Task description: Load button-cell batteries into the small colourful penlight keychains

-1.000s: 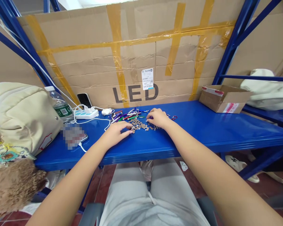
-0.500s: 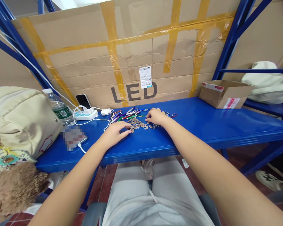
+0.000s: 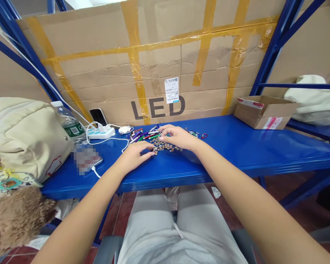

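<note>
A heap of small round metal pieces [image 3: 162, 146] lies on the blue shelf [image 3: 236, 150] in front of me. Behind it is a scatter of small coloured pen-like sticks [image 3: 144, 135] and carabiner clips [image 3: 198, 134]. My left hand [image 3: 134, 156] rests palm down at the heap's left edge, fingers stretched out and touching the pieces. My right hand [image 3: 178, 136] hovers over the back of the heap with fingers curled down onto it; what its fingertips hold, if anything, is hidden.
A cream bag [image 3: 22, 135], water bottle [image 3: 68, 123], power strip [image 3: 100, 132] with white cables, and two phones [image 3: 86, 159] crowd the left. An open cardboard box [image 3: 264, 112] sits at the right. A large "LED" carton [image 3: 159, 73] walls the back.
My right hand has slid left along the back of the heap, uncovering the clips at its right. My left hand has stayed put.
</note>
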Tool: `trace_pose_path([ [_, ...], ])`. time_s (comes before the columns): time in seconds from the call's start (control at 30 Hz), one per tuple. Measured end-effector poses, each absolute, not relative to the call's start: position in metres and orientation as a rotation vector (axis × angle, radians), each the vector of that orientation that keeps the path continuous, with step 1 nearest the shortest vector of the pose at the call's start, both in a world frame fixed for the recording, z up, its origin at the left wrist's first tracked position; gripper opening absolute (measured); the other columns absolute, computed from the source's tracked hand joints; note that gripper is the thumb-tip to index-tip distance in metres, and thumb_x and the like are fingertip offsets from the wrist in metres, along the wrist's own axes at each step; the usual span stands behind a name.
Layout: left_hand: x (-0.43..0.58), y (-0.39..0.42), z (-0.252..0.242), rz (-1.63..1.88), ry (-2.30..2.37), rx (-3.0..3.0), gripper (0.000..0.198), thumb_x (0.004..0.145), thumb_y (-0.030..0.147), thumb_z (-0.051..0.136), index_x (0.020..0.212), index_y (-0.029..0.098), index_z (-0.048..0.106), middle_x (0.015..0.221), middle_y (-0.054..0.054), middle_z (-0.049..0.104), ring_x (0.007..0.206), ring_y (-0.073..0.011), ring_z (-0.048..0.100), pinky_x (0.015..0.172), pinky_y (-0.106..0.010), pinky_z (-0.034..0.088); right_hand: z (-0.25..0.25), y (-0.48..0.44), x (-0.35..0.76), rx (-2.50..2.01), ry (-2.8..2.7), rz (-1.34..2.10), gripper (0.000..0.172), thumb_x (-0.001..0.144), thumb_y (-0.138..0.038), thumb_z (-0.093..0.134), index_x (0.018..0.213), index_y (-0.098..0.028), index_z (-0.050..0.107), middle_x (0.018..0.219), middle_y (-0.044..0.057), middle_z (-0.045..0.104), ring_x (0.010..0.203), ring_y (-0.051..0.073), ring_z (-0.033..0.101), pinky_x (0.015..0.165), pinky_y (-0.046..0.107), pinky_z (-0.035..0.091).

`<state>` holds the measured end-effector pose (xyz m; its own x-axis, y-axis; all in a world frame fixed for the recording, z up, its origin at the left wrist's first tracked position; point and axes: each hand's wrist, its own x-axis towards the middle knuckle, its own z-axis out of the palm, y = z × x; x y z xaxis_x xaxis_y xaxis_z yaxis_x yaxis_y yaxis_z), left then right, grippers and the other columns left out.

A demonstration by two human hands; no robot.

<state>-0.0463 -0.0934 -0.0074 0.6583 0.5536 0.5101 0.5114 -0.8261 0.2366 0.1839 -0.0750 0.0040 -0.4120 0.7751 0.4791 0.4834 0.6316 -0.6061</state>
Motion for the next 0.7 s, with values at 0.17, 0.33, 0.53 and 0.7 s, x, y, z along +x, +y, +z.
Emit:
trace_pose_path([
  [0.17,-0.047,-0.094,-0.007,0.899,0.875,2.786,0.018,0.088,0.03,0.06,0.099,0.02,0.069,0.095,-0.003,0.073,0.088,-0.0171,0.067,0.084,-0.028,0.051,0.003,-0.094,0.17,-0.756,-2.229,0.476,0.01,0.084,-0.023,0.064,0.076,-0.018,0.068,0.128,0.009,0.059,0.124,0.021,0.05,0.106,0.044,0.034],
  [0.33,-0.048,-0.093,-0.008,0.912,0.856,2.793,0.018,0.088,0.029,0.059,0.1,0.02,0.07,0.094,-0.003,0.073,0.088,-0.017,0.067,0.084,-0.028,0.051,-0.005,-0.09,0.169,-0.615,-2.212,0.236,0.01,0.086,-0.02,0.062,0.081,-0.019,0.07,0.115,0.009,0.064,0.114,0.022,0.055,0.101,0.044,0.039],
  [0.53,-0.048,-0.092,-0.009,0.9,0.859,2.799,0.02,0.088,0.03,0.059,0.101,0.02,0.069,0.094,-0.003,0.073,0.088,-0.0171,0.067,0.085,-0.028,0.051,-0.007,-0.086,0.169,-0.537,-2.274,-0.011,0.012,0.089,-0.022,0.059,0.086,-0.021,0.071,0.107,0.008,0.066,0.107,0.021,0.057,0.097,0.043,0.041],
  [0.7,-0.047,-0.093,-0.007,0.897,0.879,2.777,0.019,0.088,0.031,0.059,0.101,0.02,0.069,0.096,-0.003,0.073,0.09,-0.017,0.067,0.084,-0.028,0.051,-0.005,-0.091,0.171,-0.566,-2.277,-0.104,0.014,0.089,-0.023,0.058,0.084,-0.021,0.071,0.108,0.009,0.066,0.107,0.023,0.055,0.095,0.043,0.042],
])
